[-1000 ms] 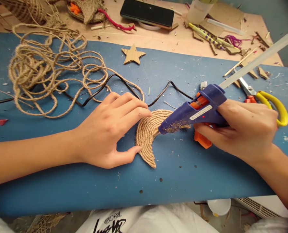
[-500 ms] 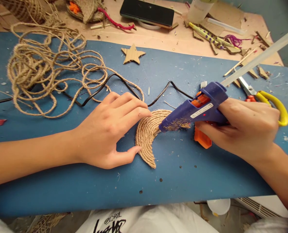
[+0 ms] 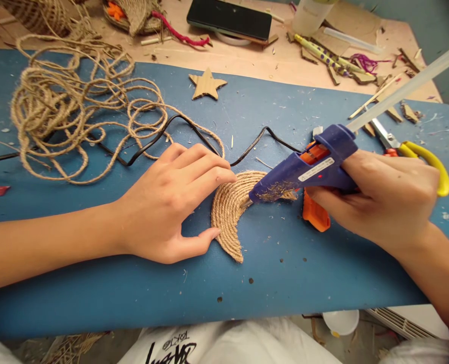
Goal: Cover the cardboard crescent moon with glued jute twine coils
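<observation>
A crescent moon shape wound in jute twine (image 3: 228,215) lies on the blue mat (image 3: 285,273). My left hand (image 3: 171,202) rests flat beside it, fingertips and thumb pressing its left edge. My right hand (image 3: 379,197) grips a blue glue gun (image 3: 307,169) with an orange trigger. The gun's nozzle touches the inner curve of the crescent. A clear glue stick (image 3: 406,91) juts from the back of the gun.
A loose pile of jute twine (image 3: 65,106) and a black cord (image 3: 179,131) lie at left. A cardboard star (image 3: 207,84), yellow-handled scissors (image 3: 417,151), a phone (image 3: 230,20) and cardboard scraps sit further back.
The glue gun's rear has lifted slightly and its nozzle has slid a little to the right along the crescent's inner edge. My left hand has stayed in place.
</observation>
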A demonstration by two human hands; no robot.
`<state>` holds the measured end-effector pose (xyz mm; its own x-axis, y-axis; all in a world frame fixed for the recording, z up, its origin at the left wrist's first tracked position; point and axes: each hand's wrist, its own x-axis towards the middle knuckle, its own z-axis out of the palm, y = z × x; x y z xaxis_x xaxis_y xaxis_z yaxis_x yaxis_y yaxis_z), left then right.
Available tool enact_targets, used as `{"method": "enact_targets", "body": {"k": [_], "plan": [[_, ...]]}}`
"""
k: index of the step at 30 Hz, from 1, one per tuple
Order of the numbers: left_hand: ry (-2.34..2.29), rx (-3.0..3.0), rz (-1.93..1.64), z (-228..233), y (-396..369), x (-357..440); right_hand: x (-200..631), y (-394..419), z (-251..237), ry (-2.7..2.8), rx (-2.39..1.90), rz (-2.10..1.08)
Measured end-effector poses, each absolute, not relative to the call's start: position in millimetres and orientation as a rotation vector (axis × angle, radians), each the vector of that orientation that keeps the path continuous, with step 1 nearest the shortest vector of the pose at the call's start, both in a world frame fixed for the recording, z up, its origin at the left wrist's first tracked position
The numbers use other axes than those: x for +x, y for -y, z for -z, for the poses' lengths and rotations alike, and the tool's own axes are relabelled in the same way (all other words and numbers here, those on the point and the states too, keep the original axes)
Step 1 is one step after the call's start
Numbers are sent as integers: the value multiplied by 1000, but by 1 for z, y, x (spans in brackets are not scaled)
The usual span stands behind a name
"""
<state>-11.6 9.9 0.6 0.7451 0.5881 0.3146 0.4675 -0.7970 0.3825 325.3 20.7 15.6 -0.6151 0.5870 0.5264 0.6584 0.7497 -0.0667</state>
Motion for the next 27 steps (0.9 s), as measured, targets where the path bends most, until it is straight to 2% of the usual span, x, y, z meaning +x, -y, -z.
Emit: {"method": "enact_targets", "body": {"k": [27], "plan": [[-832, 2665, -591, -3, -10, -12, 324, -21, -16, 2326, -1032, 176]]}}
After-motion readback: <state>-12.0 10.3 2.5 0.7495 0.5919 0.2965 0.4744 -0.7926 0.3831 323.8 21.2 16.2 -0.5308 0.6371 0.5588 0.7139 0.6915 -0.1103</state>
